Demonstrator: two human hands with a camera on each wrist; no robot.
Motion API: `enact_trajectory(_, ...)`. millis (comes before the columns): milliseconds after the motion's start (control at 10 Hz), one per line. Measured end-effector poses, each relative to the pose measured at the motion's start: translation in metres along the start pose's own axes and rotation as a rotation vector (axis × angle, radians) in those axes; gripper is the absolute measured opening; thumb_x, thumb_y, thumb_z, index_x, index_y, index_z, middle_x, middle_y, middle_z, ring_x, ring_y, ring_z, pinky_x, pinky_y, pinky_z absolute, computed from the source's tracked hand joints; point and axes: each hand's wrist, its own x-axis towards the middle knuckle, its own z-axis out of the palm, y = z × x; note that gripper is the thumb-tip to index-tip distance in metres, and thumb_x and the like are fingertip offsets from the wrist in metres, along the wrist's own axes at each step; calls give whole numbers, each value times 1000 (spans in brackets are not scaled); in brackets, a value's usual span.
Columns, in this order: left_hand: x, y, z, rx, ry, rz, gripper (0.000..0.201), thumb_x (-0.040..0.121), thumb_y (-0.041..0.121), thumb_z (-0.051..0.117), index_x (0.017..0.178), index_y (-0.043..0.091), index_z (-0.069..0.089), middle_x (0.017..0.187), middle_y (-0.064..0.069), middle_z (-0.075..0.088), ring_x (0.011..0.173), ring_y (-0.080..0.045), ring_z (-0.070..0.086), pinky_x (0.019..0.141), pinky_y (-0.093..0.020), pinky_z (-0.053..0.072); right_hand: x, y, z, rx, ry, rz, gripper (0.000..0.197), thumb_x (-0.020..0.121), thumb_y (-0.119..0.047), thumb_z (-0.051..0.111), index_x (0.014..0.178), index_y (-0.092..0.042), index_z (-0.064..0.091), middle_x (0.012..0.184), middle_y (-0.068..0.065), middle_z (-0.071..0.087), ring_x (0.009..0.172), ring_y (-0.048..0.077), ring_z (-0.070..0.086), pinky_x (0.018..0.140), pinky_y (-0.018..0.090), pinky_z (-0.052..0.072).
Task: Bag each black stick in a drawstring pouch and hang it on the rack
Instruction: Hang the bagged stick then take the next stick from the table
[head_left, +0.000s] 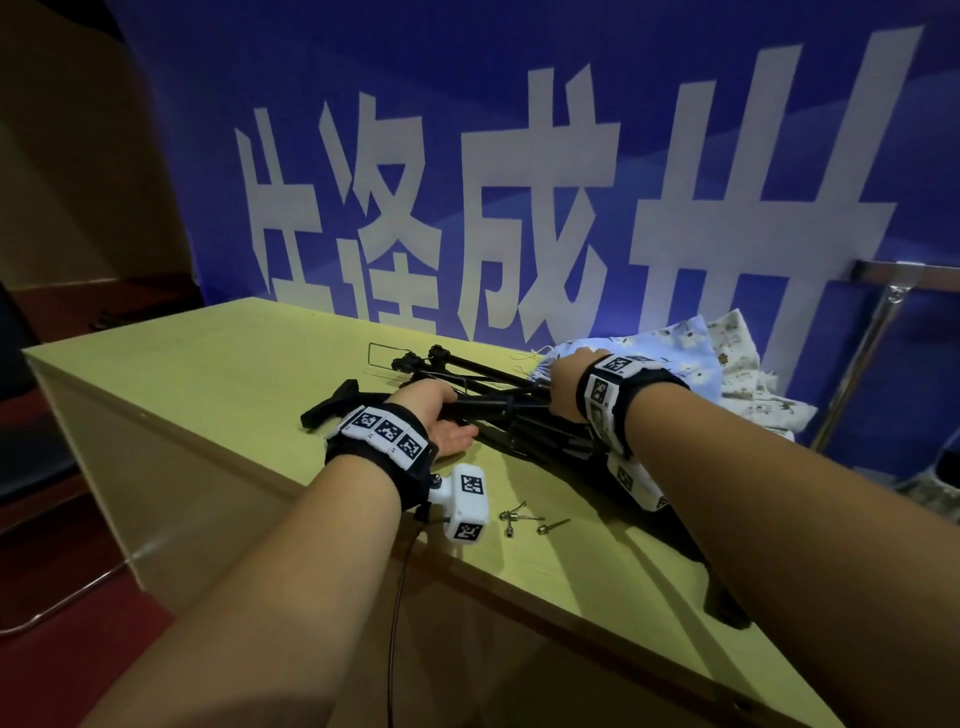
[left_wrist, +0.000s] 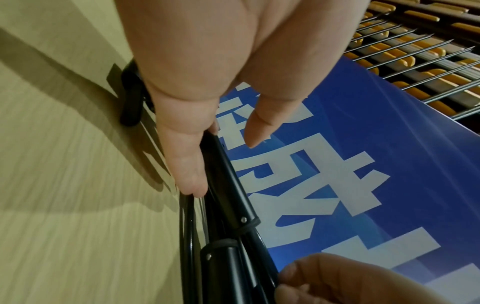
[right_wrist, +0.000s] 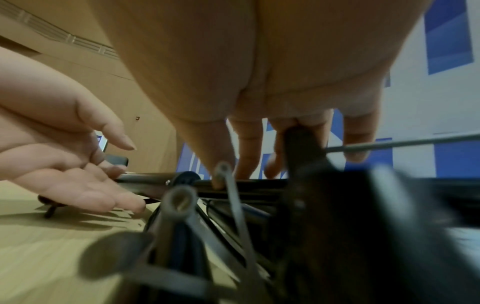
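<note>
Our left hand (head_left: 441, 415) sits at the centre of the head view, palm turned up and fingers straight, slid against the near side of the black sticks (head_left: 483, 402), which lie in a loose crossed heap on the yellow-green table (head_left: 208, 374). Our right hand (head_left: 569, 387), just right of centre, reaches down over the same heap; we cannot tell from here whether it grips. Floral drawstring pouches (head_left: 727, 358) are bunched at the right end of the heap, touching it, and a chrome rack (head_left: 883, 322) stands at the far right, off the table. Small metal pins (head_left: 519, 519) lie near the table's front edge below the left wrist; bare tabletop stretches to the left of the sticks, while a blue banner (head_left: 519, 156) closes the far side. From the left wrist view, the left hand (left_wrist: 207, 82) fills the upper centre, its fingers (left_wrist: 189, 168) extended and laid along a black stick (left_wrist: 228, 185) running to the lower edge, with open table (left_wrist: 64, 185) at the left. From the right wrist view, the right hand (right_wrist: 259, 82) hangs from the top of the frame, its fingers (right_wrist: 246, 148) spread downward onto the sticks (right_wrist: 246, 185), one stick end poking up between two of them; the left hand (right_wrist: 78, 174) lies open-palmed at the left.
</note>
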Motion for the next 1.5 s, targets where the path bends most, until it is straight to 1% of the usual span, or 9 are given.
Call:
enact_trajectory(200,9,-9,-4,-83,-40,26,49,105,5,45,152,4,34,157,-25,40,138,-41,51,117,-51,39,0,-1,19,55,57,-35,50,95,-38,72,140,-19,68,134,2,72,121,22,70,100,35,57)
enact_trajectory(300,16,-12,-8,-55,-47,62,40,104,9,49,143,7,45,145,-22,56,125,-41,61,109,-53,45,-25,4,5,140,5,-25,38,102,-28,65,134,-7,67,131,13,68,123,34,66,94,39,52)
enact_trajectory(400,7,-8,-5,-56,-56,75,37,104,14,52,139,4,45,139,-23,60,122,-43,62,110,-54,45,-8,9,1,35,33,-91,34,96,-38,70,127,-25,70,130,-1,70,114,26,66,85,33,49)
enact_trajectory(700,-23,5,36,-224,-278,232,54,95,39,69,140,16,52,132,-17,53,116,-53,62,96,-60,55,-69,39,-36,434,188,-29,25,107,-33,60,115,-10,64,102,7,65,90,26,62,61,30,43)
enact_trajectory(900,-58,14,88,-202,-272,428,35,102,45,61,118,14,63,124,-9,63,109,-36,66,100,-55,55,-127,82,-46,643,159,2,33,106,-33,57,112,-3,71,95,11,71,90,31,66,67,31,46)
enact_trajectory(1000,-73,13,120,-173,-309,468,45,100,49,62,124,10,62,130,-11,61,104,-37,70,88,-51,61,-153,110,-37,792,145,63,30,105,-35,61,115,-9,71,106,9,81,105,28,75,88,37,60)
enact_trajectory(1100,-88,4,155,-131,-352,480,36,101,45,62,114,11,62,106,-7,61,87,-33,71,73,-41,62,-169,136,-25,890,118,100,22,100,-35,69,108,-15,73,100,5,82,96,23,80,95,45,62)
enact_trajectory(1300,-109,-42,234,-23,-494,470,27,101,41,64,108,15,63,95,-10,58,92,-36,65,87,-61,60,-218,196,-14,860,56,278,22,89,-20,67,103,-6,75,103,16,79,96,33,77,85,49,65)
enact_trajectory(1500,-129,-114,296,182,-586,464,31,99,43,64,109,14,67,99,-16,69,102,-45,71,81,-64,60,-248,254,-6,1039,297,474,25,93,-21,57,104,-3,72,100,19,76,87,33,76,76,44,63)
